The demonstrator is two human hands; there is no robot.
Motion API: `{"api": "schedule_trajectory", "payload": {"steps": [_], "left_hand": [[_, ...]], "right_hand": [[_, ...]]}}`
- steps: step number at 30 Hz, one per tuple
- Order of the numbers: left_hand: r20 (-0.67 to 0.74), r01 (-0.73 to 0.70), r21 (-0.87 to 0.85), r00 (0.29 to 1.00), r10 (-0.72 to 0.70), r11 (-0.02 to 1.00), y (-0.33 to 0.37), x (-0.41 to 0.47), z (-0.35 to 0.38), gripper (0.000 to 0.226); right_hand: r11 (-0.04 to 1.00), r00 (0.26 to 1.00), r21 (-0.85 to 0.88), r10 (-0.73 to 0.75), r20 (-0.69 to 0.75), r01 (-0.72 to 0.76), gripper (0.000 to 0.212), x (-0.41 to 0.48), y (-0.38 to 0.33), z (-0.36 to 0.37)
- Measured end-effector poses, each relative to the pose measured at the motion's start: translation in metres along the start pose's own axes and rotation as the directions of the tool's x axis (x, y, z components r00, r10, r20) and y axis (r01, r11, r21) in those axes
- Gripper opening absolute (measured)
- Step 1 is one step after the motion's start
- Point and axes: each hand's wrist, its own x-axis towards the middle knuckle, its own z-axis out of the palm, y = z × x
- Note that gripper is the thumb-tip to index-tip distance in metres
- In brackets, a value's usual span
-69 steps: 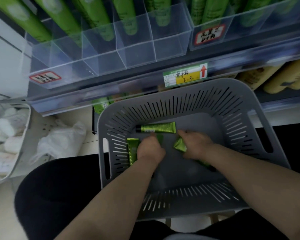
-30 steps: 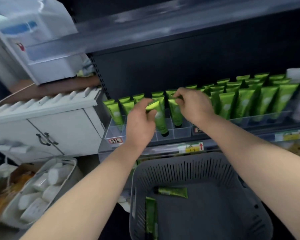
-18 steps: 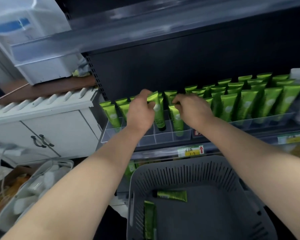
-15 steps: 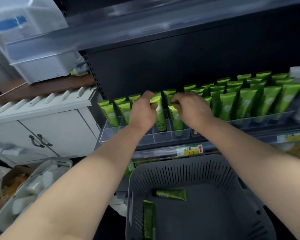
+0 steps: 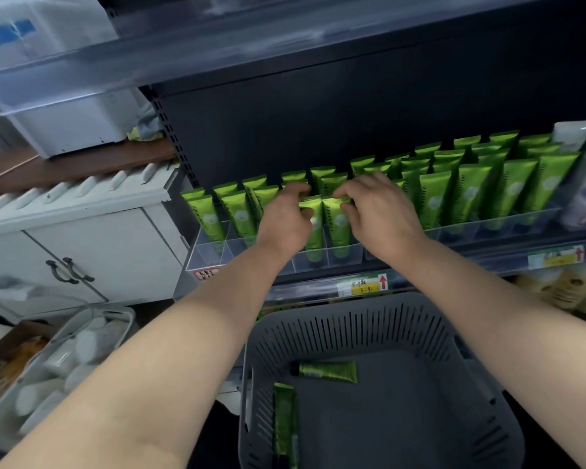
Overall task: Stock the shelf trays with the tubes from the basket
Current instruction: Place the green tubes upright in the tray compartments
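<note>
The curled fingers [image 5: 296,190] of the left hand [image 5: 285,221] pinch the flat top of a glossy green plastic tube [image 5: 314,231]. The right hand [image 5: 378,214] pinches the neighbour tube [image 5: 338,226]. Both stand upright in the clear plastic divided shelf tray [image 5: 214,253] at 12 o'clock. At 6 o'clock two more green tubes [image 5: 327,371] lie in the grey slotted plastic basket [image 5: 352,321].

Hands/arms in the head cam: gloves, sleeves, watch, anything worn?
Nothing worn that shows. Left hand and right hand: no gloves, rings, watch or wristbands. No sleeve in view on either side up to the frame edge, and no markings or tags.
</note>
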Motion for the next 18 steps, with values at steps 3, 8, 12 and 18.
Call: {"api": "schedule_trajectory", "payload": {"steps": [3, 8, 12, 18], "left_hand": [[-0.038, -0.050, 0.016, 0.998, 0.051, 0.999, 0.004, -0.004, -0.002, 0.041], [-0.120, -0.083, 0.031, 0.989, 0.086, 0.996, 0.007, -0.011, -0.009, 0.040], [-0.173, -0.117, 0.036, 0.977, 0.121, 0.993, 0.010, -0.022, -0.014, 0.044], [-0.257, -0.144, 0.074, 0.953, 0.158, 0.987, 0.011, -0.041, -0.021, 0.047]], "right_hand": [[1.000, 1.000, -0.015, 0.002, -0.028, -0.002, 0.021, -0.004, -0.002, -0.001], [0.999, 0.999, -0.032, -0.007, -0.036, 0.006, 0.022, -0.008, -0.008, -0.005], [1.000, 1.000, -0.026, -0.006, -0.029, 0.005, 0.022, -0.014, -0.016, -0.011], [0.999, 0.999, -0.043, -0.033, -0.034, 0.032, 0.022, -0.025, -0.025, -0.016]]}}
